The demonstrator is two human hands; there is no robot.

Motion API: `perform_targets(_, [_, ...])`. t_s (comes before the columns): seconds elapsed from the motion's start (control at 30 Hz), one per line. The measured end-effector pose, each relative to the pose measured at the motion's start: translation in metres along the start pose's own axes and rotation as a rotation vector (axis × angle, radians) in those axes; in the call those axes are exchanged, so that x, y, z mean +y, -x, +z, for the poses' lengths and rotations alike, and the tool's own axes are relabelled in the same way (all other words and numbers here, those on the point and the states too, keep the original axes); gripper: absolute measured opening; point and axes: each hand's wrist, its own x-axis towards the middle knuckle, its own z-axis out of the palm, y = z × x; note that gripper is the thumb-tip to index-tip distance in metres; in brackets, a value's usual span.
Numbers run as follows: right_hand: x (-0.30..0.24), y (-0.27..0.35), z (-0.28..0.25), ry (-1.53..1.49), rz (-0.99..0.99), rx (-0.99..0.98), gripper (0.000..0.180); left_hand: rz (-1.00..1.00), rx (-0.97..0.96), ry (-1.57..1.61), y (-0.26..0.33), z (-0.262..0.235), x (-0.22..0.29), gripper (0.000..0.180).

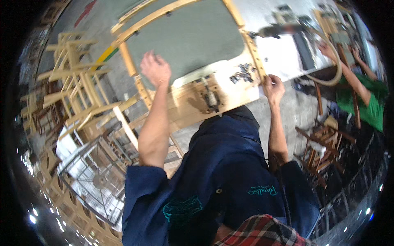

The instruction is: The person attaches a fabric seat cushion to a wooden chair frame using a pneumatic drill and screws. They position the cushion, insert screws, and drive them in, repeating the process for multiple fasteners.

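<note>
Left hand (pixel 156 69): hovering over grey panel (pixel 193 37), fingers spread, empty.
Right hand (pixel 274 89): resting at wooden rail (pixel 255 55), fingers curled; grip unclear.

Wearer's two hands (pixel 155 69), one wooden frame (pixel 253 53)

The floor (pixel 283 137) is gray. A yellow and green stripe (pixel 104 57) runs across it, and a red mark (pixel 85 13) is farther off. Pale wooden chair frames (pixel 78 84) pile up on the left. Below them is a black wire cage (pixel 92 180). A brown chair (pixel 324 143) is on the right. Little white lights (pixel 33 218) shine low down.
</note>
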Motion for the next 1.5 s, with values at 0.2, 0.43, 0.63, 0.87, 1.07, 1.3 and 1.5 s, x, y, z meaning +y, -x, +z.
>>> perform_targets(0.2, [-0.023,0.001,0.005,-0.005,-0.095,-0.073,0.017,-0.029,0.007,0.026,-0.003,-0.004,0.008,0.039])
perform_targets(0.43, [0.009,-0.054,0.021,0.124,0.064,0.005,0.031,-0.045,-0.009,0.019,-0.004,-0.006,0.010,0.039])
perform_targets(0.63, [0.021,-0.087,0.048,0.282,-0.045,0.017,0.038,-0.033,0.013,0.013,-0.007,-0.003,0.007,0.038])
perform_targets(0.87, [-0.022,-0.075,0.034,0.006,-0.038,0.023,0.021,0.011,0.073,0.074,-0.004,0.004,0.006,0.037])
perform_targets(1.07, [-0.153,-0.055,0.059,-0.169,-0.462,-0.255,0.020,0.004,0.111,0.102,0.005,-0.001,0.000,0.038])
perform_targets(1.3, [-0.229,-0.109,0.139,0.174,-0.948,-0.271,0.020,-0.012,0.031,0.119,-0.005,0.000,0.004,0.039])
perform_targets(1.5, [-0.214,-0.110,0.156,-0.069,-0.710,-0.275,0.025,-0.015,0.032,0.104,-0.003,-0.005,0.005,0.037])
